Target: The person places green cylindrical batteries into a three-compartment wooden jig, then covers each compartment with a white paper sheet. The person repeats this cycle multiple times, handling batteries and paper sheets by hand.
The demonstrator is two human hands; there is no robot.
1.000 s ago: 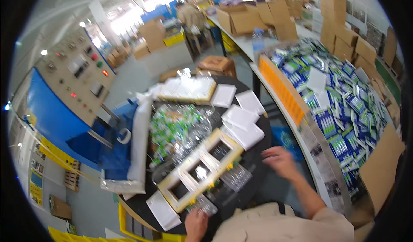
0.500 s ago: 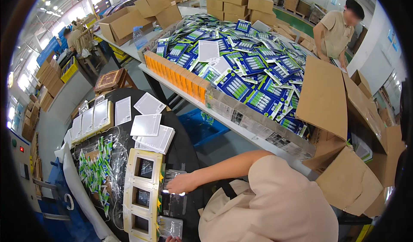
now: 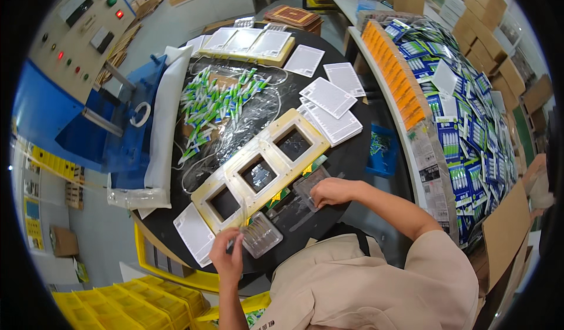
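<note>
1. Plainly, the right grip [image 3: 332, 191] curls onto a clear plastic tray [image 3: 304, 190], touching it; whether it pinches, I can't tell.
2. The left grip [image 3: 228, 252] bends beside a ridged clear tray [image 3: 263, 237]; its hold is unclear.
3. Both trays lie on the black counter [image 3: 348, 164], along the three-windowed frame's [image 3: 276, 158] near side.
4. Beyond sit green-and-white tubes [image 3: 220, 100].
</note>
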